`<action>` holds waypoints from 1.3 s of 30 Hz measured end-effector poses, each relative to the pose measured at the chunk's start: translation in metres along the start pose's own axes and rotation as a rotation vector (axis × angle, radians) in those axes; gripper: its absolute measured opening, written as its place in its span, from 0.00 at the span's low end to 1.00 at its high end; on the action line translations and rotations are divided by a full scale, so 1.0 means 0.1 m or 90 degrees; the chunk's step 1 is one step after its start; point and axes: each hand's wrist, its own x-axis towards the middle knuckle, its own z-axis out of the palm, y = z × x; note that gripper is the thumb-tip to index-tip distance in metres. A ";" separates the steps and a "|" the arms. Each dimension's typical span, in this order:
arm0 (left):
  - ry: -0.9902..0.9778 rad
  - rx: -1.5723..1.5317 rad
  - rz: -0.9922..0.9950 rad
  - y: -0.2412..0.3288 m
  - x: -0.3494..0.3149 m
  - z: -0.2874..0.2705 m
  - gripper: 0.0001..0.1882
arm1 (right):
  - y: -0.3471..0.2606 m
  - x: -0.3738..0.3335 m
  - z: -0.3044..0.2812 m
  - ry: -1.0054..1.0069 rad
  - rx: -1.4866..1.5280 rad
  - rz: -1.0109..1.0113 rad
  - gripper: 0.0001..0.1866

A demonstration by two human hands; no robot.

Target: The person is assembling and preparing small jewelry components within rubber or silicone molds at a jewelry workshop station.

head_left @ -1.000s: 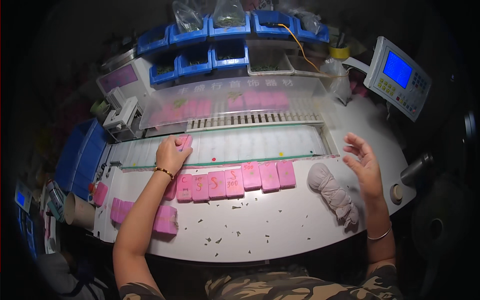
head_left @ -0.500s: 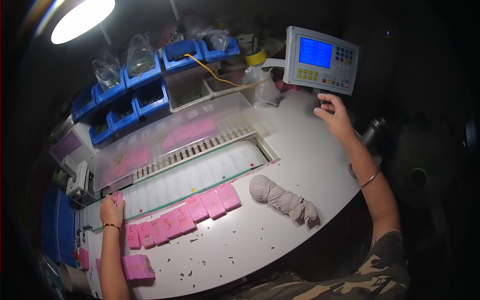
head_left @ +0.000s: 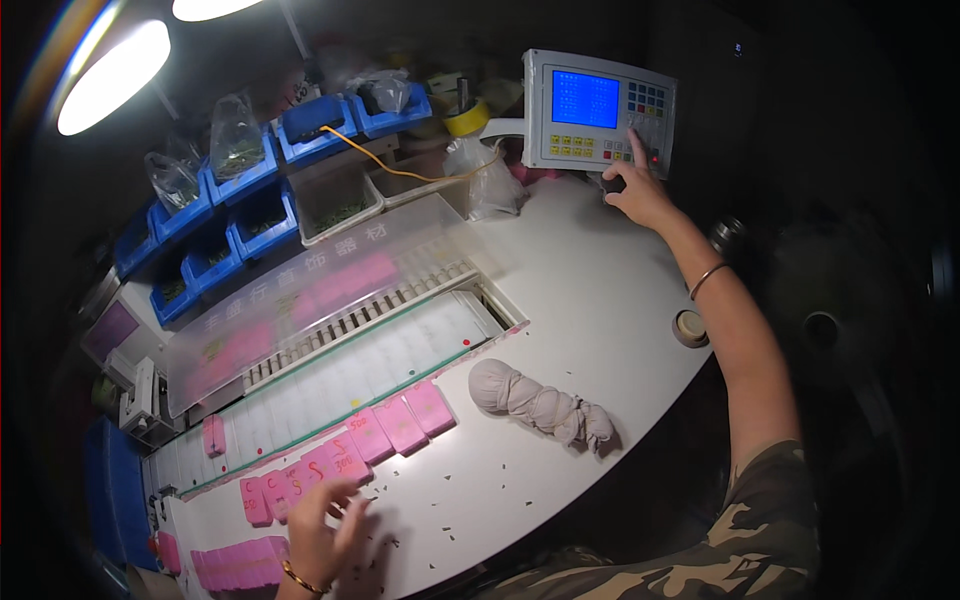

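My left hand (head_left: 325,535) hovers over the white table just in front of a row of pink blocks (head_left: 345,455) with red markings; its fingers are loosely bent and apart, with nothing visible in them. At the far right, my right hand (head_left: 640,192) is raised to the control panel (head_left: 600,112). Its index finger stretches up over the panel's keys while the other fingers curl, and I see nothing held. One pink block (head_left: 214,435) sits by itself on the long white strip (head_left: 340,365) behind the row. More pink blocks (head_left: 240,565) stand packed together left of my left hand.
A grey knotted cloth bundle (head_left: 540,400) lies right of the row. Small dark green scraps (head_left: 447,530) are scattered in front. Blue bins (head_left: 262,225), a translucent cover (head_left: 320,265) and a plastic bag (head_left: 482,180) stand behind. A round lidded container (head_left: 690,325) sits by my right forearm.
My left hand has let go of the pink block on the strip and moved right and toward me. My right hand has come up to the panel's keys, index finger extended. The view has shifted.
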 end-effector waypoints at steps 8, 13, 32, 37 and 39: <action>-0.153 -0.141 -0.110 0.37 -0.28 0.18 0.05 | 0.18 0.13 -0.15 0.006 -0.025 0.005 0.13; -0.151 -0.250 -0.227 0.35 -0.36 0.24 0.05 | 0.31 0.18 -0.12 0.049 0.000 0.006 0.12; 0.011 -0.184 -0.179 0.21 -0.72 -0.12 0.06 | 1.15 0.69 0.13 0.164 0.491 0.178 0.19; 0.147 -0.099 -0.183 0.16 -0.92 -0.47 0.06 | 0.18 0.43 0.42 0.164 0.520 0.115 0.23; 0.213 -0.038 -0.194 0.11 -1.03 -0.64 0.06 | -0.47 0.21 0.53 0.083 0.487 0.045 0.25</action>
